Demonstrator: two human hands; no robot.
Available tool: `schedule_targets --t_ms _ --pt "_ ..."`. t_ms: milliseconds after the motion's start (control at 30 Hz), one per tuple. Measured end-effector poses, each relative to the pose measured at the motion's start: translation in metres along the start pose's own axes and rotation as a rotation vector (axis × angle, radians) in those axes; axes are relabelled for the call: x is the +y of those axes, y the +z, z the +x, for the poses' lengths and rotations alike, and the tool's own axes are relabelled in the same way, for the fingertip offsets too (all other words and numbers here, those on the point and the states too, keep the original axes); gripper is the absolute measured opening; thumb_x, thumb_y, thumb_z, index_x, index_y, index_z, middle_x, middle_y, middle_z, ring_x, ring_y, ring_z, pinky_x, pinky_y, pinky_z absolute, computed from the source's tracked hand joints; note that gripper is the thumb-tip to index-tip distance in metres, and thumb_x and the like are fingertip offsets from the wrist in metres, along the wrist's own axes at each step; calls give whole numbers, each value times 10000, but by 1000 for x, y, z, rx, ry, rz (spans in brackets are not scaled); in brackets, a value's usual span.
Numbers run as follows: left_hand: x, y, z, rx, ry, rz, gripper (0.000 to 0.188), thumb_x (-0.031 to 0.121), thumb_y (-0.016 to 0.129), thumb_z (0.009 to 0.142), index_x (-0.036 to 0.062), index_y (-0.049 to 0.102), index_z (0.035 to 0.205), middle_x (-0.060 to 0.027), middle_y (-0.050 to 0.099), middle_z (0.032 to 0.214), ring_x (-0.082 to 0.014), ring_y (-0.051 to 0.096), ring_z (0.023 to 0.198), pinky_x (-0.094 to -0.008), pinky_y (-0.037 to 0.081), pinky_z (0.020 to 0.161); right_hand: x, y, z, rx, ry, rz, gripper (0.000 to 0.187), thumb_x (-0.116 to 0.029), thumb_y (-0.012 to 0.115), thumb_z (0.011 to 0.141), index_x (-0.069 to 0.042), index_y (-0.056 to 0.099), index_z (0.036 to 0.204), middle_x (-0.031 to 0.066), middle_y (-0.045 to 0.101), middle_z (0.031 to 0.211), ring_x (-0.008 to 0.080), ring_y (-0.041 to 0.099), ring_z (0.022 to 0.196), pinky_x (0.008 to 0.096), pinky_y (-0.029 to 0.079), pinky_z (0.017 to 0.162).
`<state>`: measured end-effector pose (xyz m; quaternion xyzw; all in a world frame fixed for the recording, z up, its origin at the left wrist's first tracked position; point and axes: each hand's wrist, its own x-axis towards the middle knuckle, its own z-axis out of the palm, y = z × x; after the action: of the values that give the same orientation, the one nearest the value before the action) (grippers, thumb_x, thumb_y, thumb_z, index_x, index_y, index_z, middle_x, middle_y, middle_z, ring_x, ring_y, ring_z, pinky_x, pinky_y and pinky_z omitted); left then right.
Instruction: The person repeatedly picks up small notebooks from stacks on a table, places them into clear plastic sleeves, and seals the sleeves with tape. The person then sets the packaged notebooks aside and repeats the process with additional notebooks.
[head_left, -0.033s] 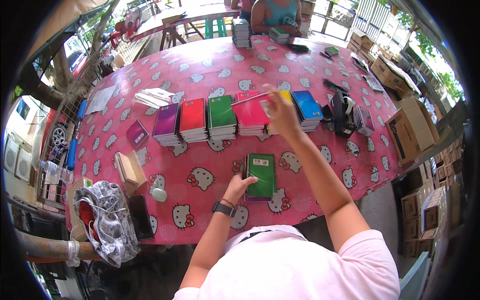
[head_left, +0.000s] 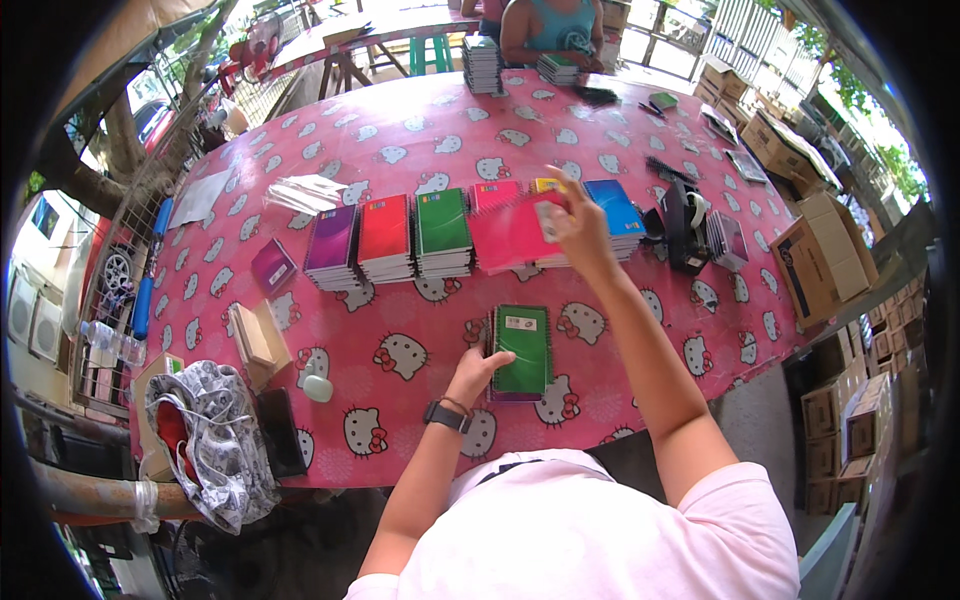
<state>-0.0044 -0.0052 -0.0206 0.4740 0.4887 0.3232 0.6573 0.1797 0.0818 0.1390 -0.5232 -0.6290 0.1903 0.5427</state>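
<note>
My left hand (head_left: 476, 377) is closed around the left side of a small pile of spiral notebooks, its thumb lying on the green notebook (head_left: 524, 350) at the top. A purple edge shows beneath that pile. My right hand (head_left: 582, 225) grips a pink notebook (head_left: 515, 232) by its right side, holding it tilted above the row of stacks. Under it sit a pink stack (head_left: 493, 193) and a yellow stack (head_left: 546, 185), both mostly hidden. Purple (head_left: 333, 237), red (head_left: 386, 226) and green (head_left: 443, 222) stacks stand to the left, a blue stack (head_left: 616, 210) to the right.
A black tape dispenser (head_left: 687, 230) stands right of the row, beside more notebooks (head_left: 727, 242). Left lie a loose purple notebook (head_left: 273, 266), wooden blocks (head_left: 257, 340), a pale green case (head_left: 318, 388) and a patterned cloth bag (head_left: 215, 440). A person (head_left: 550, 30) sits across the table.
My right hand has shifted slightly to the right with the pink notebook, whose cover now faces up more broadly. My left hand and the green notebook stay put.
</note>
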Motion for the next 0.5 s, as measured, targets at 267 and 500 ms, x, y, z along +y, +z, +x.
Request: schedule_targets --t_ms 267,500 --pt "-22 6 9 74 11 -10 566 459 694 758 -40 600 1009 -128 641 961 -199 597 901 -312 453 829 76 -26 -192 -227 853 206 269 -148 706 763 -58 478 872 31 538 721 137 569 670 259 484 529" --pt "2 10 2 34 69 59 544 349 751 711 -38 571 1049 -121 638 970 -181 612 877 -307 479 777 69 -46 -72 -264 114 -616 324 -319 736 701 -25 609 745 136 617 814 315 583 788 425 466 705"
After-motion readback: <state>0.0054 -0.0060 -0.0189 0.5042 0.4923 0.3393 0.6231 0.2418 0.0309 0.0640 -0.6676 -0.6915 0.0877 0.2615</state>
